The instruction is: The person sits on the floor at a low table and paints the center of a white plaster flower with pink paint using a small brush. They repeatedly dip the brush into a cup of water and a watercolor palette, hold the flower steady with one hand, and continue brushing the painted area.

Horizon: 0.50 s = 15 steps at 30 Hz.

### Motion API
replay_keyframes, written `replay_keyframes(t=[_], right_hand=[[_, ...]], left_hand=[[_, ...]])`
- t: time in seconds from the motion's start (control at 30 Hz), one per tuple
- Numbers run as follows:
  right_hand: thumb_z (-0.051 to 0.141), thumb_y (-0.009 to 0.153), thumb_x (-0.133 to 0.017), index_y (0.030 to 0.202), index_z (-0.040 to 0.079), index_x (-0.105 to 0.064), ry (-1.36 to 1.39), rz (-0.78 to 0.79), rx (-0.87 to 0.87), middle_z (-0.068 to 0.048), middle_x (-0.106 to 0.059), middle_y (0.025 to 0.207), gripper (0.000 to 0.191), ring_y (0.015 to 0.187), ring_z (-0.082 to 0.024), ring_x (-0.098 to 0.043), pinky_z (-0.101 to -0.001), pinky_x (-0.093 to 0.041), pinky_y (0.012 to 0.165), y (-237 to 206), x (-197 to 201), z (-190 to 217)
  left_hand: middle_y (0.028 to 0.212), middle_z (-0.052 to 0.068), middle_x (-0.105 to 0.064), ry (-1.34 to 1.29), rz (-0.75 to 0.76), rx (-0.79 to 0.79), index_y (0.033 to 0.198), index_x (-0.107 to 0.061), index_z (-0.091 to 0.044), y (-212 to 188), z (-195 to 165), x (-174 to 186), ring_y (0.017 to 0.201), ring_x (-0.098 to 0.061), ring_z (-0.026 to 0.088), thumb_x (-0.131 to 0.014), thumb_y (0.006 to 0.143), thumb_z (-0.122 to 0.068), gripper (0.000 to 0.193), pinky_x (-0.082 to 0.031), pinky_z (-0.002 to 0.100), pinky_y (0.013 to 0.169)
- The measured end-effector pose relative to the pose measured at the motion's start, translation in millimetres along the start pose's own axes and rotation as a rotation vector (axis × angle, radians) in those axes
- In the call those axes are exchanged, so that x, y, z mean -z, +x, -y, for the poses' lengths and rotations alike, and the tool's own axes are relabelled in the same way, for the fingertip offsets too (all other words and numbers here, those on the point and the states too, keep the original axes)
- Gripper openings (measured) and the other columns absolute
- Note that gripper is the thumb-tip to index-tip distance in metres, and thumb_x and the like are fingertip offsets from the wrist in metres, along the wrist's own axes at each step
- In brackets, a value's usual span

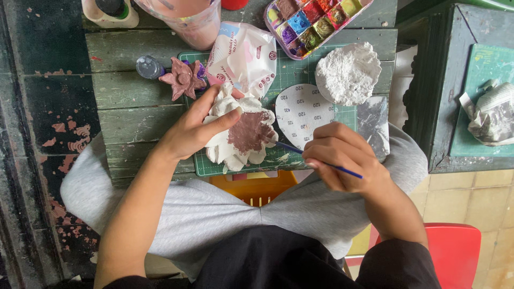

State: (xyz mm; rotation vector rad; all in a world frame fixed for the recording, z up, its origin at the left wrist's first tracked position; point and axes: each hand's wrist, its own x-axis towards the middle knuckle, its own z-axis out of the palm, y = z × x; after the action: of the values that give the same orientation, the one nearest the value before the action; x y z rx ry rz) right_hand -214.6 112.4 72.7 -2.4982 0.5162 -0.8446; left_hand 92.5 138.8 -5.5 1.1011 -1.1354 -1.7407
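Fingers of left hand (pixel 195 128) curling over the upper edge of a white clay flower (pixel 238 136), thumb pressing onto its petal beside the brown-painted centre, holding it steady on the green cutting mat (pixel 292 72). Right hand (pixel 342 155) closing around a thin blue-handled paintbrush (pixel 316 160), pinching it near the middle, bristle end touching the right rim of the brown patch. Lying just past the flower: a smaller flower already painted reddish brown (pixel 183 78), a crumpled white plastic packet (pixel 243 56), a heart-shaped piece of sandpaper (pixel 302 109) and a rough white plaster lump (pixel 348 72). Sitting at the far edge of the worn green wooden table (pixel 120 91): a paint palette (pixel 313 21) with many coloured wells and a clear cup of pinkish water (pixel 190 18). Showing below the mat: an orange stool (pixel 257 190) between grey-clad knees.
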Motion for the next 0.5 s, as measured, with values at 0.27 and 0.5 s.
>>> replay_keyframes(t=[0.27,0.5], right_hand=[[0.0,0.093,-0.073,0.1,-0.005,-0.06,0.02,0.004,0.045,-0.013,-0.07,0.088,0.015,0.088,-0.033,-0.067,-0.0391,-0.056,0.073,0.8,-2.2,2.8],[-0.004,0.092,-0.067,0.099,-0.001,-0.062,-0.019,-0.027,-0.064,-0.011,-0.069,0.091,0.009,0.091,-0.032,-0.066,-0.0404,-0.055,0.076,-4.5,3.4,-0.1]], left_hand=[[0.135,0.002,-0.058,-0.004,-0.019,-0.002,0.141,-0.051,-0.008,0.0,0.7,-0.3,0.128,-0.053,0.012,-0.068,0.097,-0.033,0.054,-0.042,0.027,0.109],[0.133,0.004,-0.059,0.033,-0.012,-0.047,0.14,-0.053,-0.005,0.5,3.7,1.0,0.126,-0.053,0.012,-0.068,0.1,-0.03,0.049,-0.041,0.028,0.11]])
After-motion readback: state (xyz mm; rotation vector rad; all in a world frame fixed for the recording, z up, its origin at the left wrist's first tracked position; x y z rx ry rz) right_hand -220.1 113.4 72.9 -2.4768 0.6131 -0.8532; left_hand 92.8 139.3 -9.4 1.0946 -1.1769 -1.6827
